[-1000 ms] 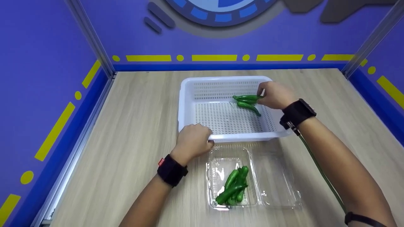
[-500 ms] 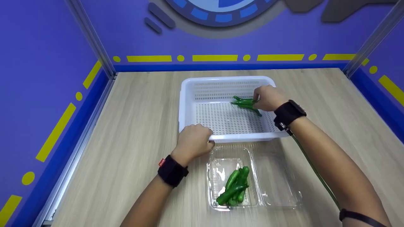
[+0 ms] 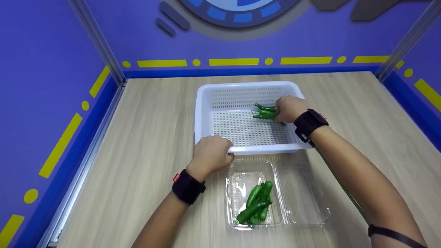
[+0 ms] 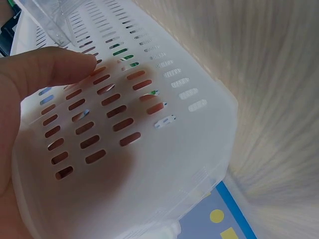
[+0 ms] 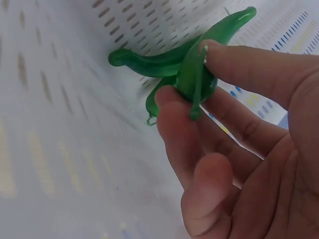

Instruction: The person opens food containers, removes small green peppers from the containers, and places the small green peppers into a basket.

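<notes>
My left hand (image 3: 212,155) grips the front rim of a white perforated basket (image 3: 265,149), near its left corner. In the left wrist view the thumb (image 4: 55,69) lies against the basket's outer wall (image 4: 169,149). My right hand (image 3: 291,108) reaches inside the basket at its right side. Between thumb and fingers it pinches a green chili pepper (image 5: 192,79), whose thin stem hangs down in the right wrist view. Other green chili peppers (image 5: 149,64) lie beside and behind the pinched one. From the head view, the right hand partly covers this small group.
In front of the basket lies a clear plastic clamshell box (image 3: 241,179), its lid (image 3: 305,199) folded out to the right. Several green chili peppers (image 3: 255,208) are piled in its base. Blue panels (image 3: 220,44) wall the wooden table (image 3: 155,113) at the back and sides.
My right hand has moved left and slightly down within the basket, over the chili peppers, which have shifted a little. My left hand stays on the rim.
</notes>
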`<control>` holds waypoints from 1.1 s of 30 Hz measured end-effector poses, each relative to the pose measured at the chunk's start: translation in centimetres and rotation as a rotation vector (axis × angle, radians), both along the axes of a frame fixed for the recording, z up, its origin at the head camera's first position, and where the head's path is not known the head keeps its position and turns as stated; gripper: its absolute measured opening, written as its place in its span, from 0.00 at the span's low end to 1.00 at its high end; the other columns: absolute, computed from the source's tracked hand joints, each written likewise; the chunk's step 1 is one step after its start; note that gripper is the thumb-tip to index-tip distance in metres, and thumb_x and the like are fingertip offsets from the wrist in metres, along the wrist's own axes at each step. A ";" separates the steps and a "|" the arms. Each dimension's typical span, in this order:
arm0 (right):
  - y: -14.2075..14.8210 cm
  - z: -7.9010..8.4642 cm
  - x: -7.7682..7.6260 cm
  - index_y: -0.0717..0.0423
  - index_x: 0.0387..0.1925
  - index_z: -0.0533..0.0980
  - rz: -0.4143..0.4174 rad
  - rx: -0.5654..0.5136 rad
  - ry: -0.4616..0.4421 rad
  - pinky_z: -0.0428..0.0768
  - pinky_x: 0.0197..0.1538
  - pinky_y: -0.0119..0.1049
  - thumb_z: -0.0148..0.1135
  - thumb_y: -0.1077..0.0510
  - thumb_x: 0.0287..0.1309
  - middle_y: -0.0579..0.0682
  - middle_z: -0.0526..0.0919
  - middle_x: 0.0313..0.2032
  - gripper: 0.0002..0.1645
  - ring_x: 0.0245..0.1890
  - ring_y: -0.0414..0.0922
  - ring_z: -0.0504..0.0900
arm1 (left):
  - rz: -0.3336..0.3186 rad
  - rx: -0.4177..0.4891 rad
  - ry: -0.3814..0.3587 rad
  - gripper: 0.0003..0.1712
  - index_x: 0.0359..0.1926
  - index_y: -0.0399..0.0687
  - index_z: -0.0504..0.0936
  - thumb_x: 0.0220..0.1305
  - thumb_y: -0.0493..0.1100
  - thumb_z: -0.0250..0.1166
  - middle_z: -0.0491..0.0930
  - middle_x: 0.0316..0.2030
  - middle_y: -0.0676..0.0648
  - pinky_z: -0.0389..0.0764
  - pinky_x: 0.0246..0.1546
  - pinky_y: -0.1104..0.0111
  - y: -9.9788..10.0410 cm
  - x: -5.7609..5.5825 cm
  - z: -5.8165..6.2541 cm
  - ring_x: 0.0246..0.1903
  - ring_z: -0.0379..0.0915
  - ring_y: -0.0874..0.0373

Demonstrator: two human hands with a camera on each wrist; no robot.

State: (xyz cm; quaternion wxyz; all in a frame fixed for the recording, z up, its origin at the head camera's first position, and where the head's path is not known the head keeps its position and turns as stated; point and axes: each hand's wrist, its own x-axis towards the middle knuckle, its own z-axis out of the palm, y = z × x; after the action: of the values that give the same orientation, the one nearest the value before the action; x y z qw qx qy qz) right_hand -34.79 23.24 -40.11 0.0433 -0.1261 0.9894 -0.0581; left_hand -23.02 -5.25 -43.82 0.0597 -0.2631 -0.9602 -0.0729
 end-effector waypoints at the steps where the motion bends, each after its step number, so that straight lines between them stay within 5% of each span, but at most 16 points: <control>1: 0.0 -0.1 -0.1 0.57 0.24 0.80 -0.002 0.007 -0.002 0.70 0.26 0.41 0.71 0.60 0.42 0.50 0.81 0.25 0.07 0.25 0.48 0.77 | 0.002 -0.001 0.001 0.16 0.17 0.54 0.75 0.57 0.50 0.67 0.67 0.14 0.56 0.72 0.18 0.61 0.0 0.0 0.1 0.16 0.65 0.58; 18: -0.9 -1.0 -1.2 0.51 0.17 0.63 -0.054 0.091 -0.129 0.62 0.24 0.38 0.59 0.65 0.48 0.45 0.64 0.17 0.15 0.19 0.45 0.64 | 0.002 -0.008 0.023 0.16 0.17 0.53 0.75 0.57 0.51 0.67 0.68 0.15 0.55 0.75 0.19 0.59 0.0 0.0 0.1 0.17 0.67 0.57; 33: -1.1 -1.5 -1.4 0.56 0.24 0.69 -0.065 0.152 -0.129 0.67 0.27 0.42 0.63 0.63 0.46 0.52 0.72 0.25 0.09 0.25 0.50 0.71 | 0.002 -0.003 -0.002 0.16 0.17 0.54 0.75 0.58 0.51 0.67 0.68 0.15 0.56 0.76 0.20 0.60 0.0 0.1 0.2 0.17 0.67 0.57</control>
State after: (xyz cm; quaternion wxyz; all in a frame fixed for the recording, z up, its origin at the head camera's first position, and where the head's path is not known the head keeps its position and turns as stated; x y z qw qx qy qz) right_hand -36.17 22.09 -41.63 0.1143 -0.0861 0.9897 0.0076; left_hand -22.89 -5.21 -43.66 0.0586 -0.2623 -0.9605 -0.0716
